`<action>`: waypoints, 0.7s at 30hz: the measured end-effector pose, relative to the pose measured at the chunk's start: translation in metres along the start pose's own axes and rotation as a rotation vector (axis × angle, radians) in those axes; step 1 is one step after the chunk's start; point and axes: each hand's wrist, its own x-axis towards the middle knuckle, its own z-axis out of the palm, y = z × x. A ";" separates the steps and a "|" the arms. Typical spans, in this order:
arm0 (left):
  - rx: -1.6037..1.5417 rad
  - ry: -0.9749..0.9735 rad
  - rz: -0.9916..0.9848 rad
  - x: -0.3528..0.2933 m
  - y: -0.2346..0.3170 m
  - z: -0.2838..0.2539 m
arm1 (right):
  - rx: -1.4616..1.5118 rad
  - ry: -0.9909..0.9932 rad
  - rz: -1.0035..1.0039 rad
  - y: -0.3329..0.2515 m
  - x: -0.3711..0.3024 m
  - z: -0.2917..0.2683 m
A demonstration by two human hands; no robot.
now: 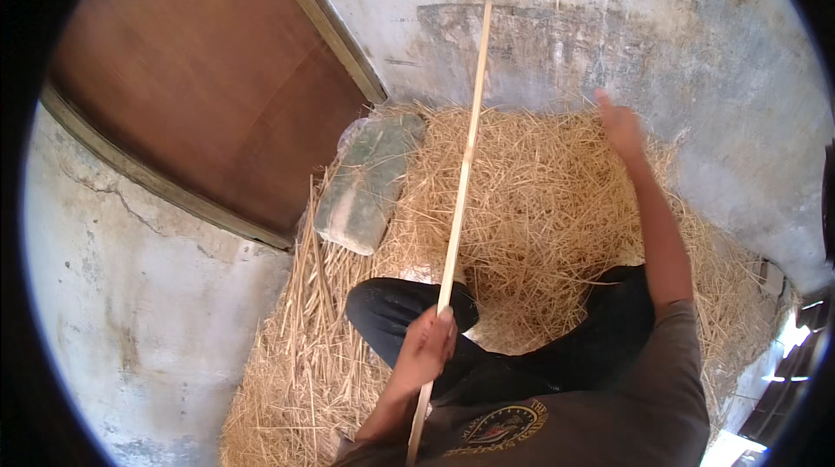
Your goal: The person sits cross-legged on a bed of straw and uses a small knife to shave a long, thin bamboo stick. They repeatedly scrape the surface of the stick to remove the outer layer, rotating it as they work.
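Note:
A long, pale, flat strip, which looks like split bamboo point(467, 154), slants up from my lap toward the wall. My left hand point(428, 341) is closed around its lower part, and the lower end runs down past my wrist to my shirt. My right arm reaches forward to the far right, well apart from the strip. At its end my right hand point(622, 130) is raised above the far edge of the straw, near the wall. One finger or thumb points up, but blur hides how the other fingers lie and whether they hold anything.
Loose straw shavings point(548, 197) are heaped before my crossed legs point(600, 319). Longer thin strips point(317, 310) lie at the left. A greenish block point(372, 180) rests beside a brown door panel point(209, 67). A stained wall point(557, 50) stands behind the heap.

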 end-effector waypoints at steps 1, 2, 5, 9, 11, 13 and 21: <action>-0.056 -0.001 0.013 0.015 0.000 -0.002 | 0.111 -0.165 -0.053 -0.038 -0.028 0.017; 0.026 0.043 0.094 0.030 0.003 -0.001 | 0.220 -0.322 -0.104 -0.079 -0.049 0.027; 0.147 0.105 0.259 0.060 -0.004 0.018 | 0.578 -0.618 -0.408 -0.118 -0.140 0.040; 0.128 0.073 0.451 0.114 -0.006 0.036 | 0.815 -0.637 -0.488 -0.164 -0.187 0.041; 0.334 0.152 0.580 0.126 0.003 0.036 | 0.761 -0.582 -0.539 -0.179 -0.182 0.025; 0.401 0.350 0.702 0.125 0.023 0.032 | 0.601 -0.571 -0.621 -0.186 -0.169 0.008; 1.410 0.620 1.380 0.031 0.162 -0.024 | -0.416 -0.626 -0.990 -0.162 -0.152 -0.041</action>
